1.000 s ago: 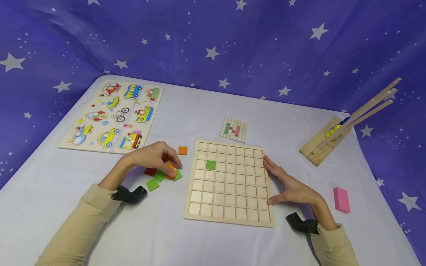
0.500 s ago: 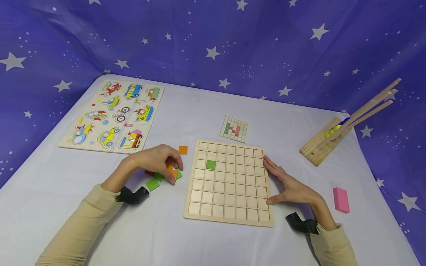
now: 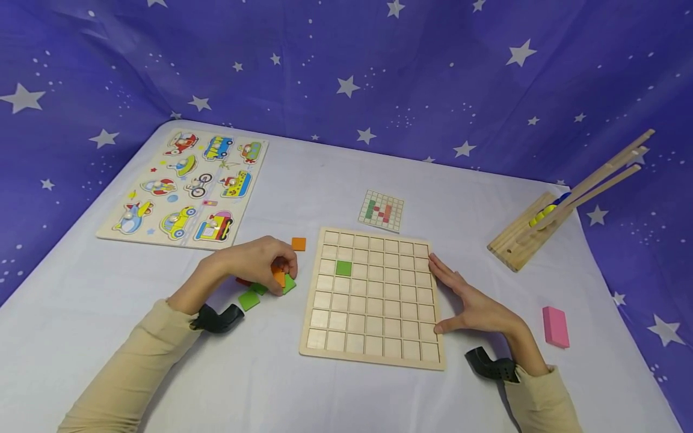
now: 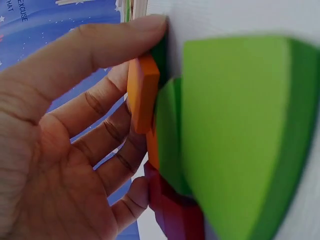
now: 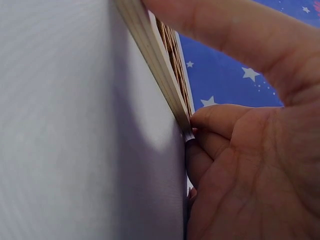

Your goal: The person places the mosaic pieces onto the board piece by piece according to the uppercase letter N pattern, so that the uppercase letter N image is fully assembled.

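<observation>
My left hand (image 3: 257, 258) is over a small pile of square tiles left of the grid board. Its thumb and index finger pinch at opposite edges of a green tile (image 3: 290, 284). An orange tile (image 4: 142, 95) leans under the curled fingers, partly over that green one. In the left wrist view another green tile (image 4: 235, 120) looms close to the camera, with dark red tiles (image 4: 175, 210) below. My right hand (image 3: 476, 307) rests with spread fingers against the right edge of the wooden grid board (image 3: 373, 288). One green tile (image 3: 343, 268) lies in a board cell.
Above the board lies a pattern card (image 3: 381, 210). A single orange tile (image 3: 298, 244) sits near the board's left edge. A vehicle peg puzzle (image 3: 184, 186) is at back left. To the right stand a wooden stacker (image 3: 520, 240) with tall rods and a pink block (image 3: 555, 327).
The left thumb has slid from the top of the orange tile to the green tile's edge, and the orange tile has tilted and shifted slightly back. My right hand stays at the board.
</observation>
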{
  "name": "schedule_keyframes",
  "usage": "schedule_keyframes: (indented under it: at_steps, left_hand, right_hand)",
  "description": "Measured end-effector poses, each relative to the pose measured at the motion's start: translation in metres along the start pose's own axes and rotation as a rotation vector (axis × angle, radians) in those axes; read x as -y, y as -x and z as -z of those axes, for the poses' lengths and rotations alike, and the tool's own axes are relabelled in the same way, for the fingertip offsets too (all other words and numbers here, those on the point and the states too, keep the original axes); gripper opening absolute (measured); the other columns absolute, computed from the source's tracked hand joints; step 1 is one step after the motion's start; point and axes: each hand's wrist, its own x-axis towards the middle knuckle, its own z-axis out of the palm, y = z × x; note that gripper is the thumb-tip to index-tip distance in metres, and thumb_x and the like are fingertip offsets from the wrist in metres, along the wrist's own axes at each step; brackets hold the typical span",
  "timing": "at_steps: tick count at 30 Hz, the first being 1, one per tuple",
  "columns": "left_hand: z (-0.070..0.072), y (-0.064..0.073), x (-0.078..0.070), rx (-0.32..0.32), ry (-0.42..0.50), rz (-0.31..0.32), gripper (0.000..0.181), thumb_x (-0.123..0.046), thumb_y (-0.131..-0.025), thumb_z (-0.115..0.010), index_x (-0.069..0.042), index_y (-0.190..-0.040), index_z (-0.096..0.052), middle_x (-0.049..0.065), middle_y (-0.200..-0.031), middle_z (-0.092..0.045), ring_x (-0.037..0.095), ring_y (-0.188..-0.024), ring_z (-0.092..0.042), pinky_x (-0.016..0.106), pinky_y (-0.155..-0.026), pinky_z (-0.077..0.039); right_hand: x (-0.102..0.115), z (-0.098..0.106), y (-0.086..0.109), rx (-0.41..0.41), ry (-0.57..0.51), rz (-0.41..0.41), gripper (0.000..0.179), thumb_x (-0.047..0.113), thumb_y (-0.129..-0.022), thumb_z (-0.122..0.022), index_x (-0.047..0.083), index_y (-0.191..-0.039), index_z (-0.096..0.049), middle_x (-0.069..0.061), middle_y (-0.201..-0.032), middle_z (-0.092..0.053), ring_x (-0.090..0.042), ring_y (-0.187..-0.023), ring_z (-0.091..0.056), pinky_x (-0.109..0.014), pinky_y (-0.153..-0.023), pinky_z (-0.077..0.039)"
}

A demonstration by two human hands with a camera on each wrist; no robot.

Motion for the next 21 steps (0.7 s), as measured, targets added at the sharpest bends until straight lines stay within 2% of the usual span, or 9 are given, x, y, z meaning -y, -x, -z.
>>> schedule_keyframes:
  at_steps: [3, 5, 8, 11, 15, 19, 21]
  left_hand:
    - [-0.0002, -0.0008, -0.0011, -0.008, -0.007, 0.007, 0.025, -0.008, -0.066, -0.083, -0.015, -0.081, -0.064, -0.005, -0.076, -0.056, 0.012, -0.074, -0.050, 0.023, -0.068, -0.042]
    - [-0.0002, -0.0014, -0.0015, -0.016, -0.014, 0.006, 0.025, -0.008, -0.066, -0.082, -0.015, -0.079, -0.062, -0.006, -0.074, -0.055, 0.011, -0.072, -0.050, 0.022, -0.066, -0.042]
    - [-0.0001, -0.0024, -0.0009, -0.034, -0.015, -0.006, 0.023, -0.005, -0.068, -0.078, -0.014, -0.077, -0.060, -0.006, -0.071, -0.053, 0.010, -0.068, -0.049, 0.021, -0.063, -0.041]
    - [0.0001, -0.0033, 0.0004, -0.060, 0.010, -0.026, 0.019, -0.002, -0.070, -0.074, -0.014, -0.077, -0.061, -0.006, -0.070, -0.054, 0.009, -0.066, -0.049, 0.021, -0.061, -0.042]
    - [-0.0004, -0.0050, 0.0010, -0.098, 0.052, -0.045, 0.016, -0.001, -0.073, -0.071, -0.012, -0.083, -0.065, -0.005, -0.074, -0.058, 0.010, -0.068, -0.052, 0.021, -0.062, -0.044]
    - [-0.0012, -0.0068, 0.0003, -0.140, 0.065, -0.050, 0.016, -0.003, -0.076, -0.070, -0.013, -0.088, -0.068, -0.005, -0.078, -0.062, 0.011, -0.072, -0.055, 0.022, -0.066, -0.047]
    - [-0.0016, -0.0075, -0.0008, -0.159, 0.071, -0.046, 0.014, -0.005, -0.077, -0.070, -0.014, -0.088, -0.070, -0.005, -0.079, -0.064, 0.011, -0.073, -0.055, 0.023, -0.067, -0.047]
  right_hand:
    - [-0.0002, 0.0001, -0.0001, -0.001, -0.001, 0.004, 0.120, 0.028, -0.065, -0.088, 0.010, -0.155, -0.010, -0.006, -0.163, 0.005, -0.038, -0.148, 0.007, -0.051, -0.116, 0.009]
    - [0.0005, 0.0003, -0.0003, 0.003, -0.002, 0.002, 0.120, 0.028, -0.065, -0.088, 0.010, -0.155, -0.010, -0.006, -0.163, 0.005, -0.037, -0.148, 0.007, -0.058, -0.115, 0.009]
    - [0.0009, 0.0002, -0.0006, 0.004, -0.008, -0.012, 0.121, 0.028, -0.064, -0.088, 0.011, -0.155, -0.010, -0.005, -0.163, 0.005, -0.036, -0.148, 0.008, -0.057, -0.115, 0.007]
    - [0.0011, 0.0000, -0.0010, 0.000, -0.008, -0.014, 0.121, 0.028, -0.064, -0.089, 0.011, -0.155, -0.011, -0.005, -0.163, 0.005, -0.036, -0.148, 0.008, -0.060, -0.114, 0.004]
    - [0.0004, -0.0001, -0.0015, 0.001, -0.001, 0.004, 0.120, 0.026, -0.065, -0.088, 0.009, -0.155, -0.011, -0.008, -0.163, 0.005, -0.039, -0.147, 0.008, -0.069, -0.109, 0.003]
    - [0.0007, -0.0003, -0.0010, 0.004, 0.000, 0.005, 0.120, 0.027, -0.065, -0.088, 0.009, -0.155, -0.011, -0.007, -0.163, 0.005, -0.039, -0.147, 0.008, -0.069, -0.109, 0.005]
    - [0.0014, -0.0004, -0.0005, 0.005, -0.003, 0.004, 0.119, 0.027, -0.066, -0.088, 0.009, -0.155, -0.011, -0.006, -0.163, 0.005, -0.037, -0.148, 0.008, -0.061, -0.114, 0.007]
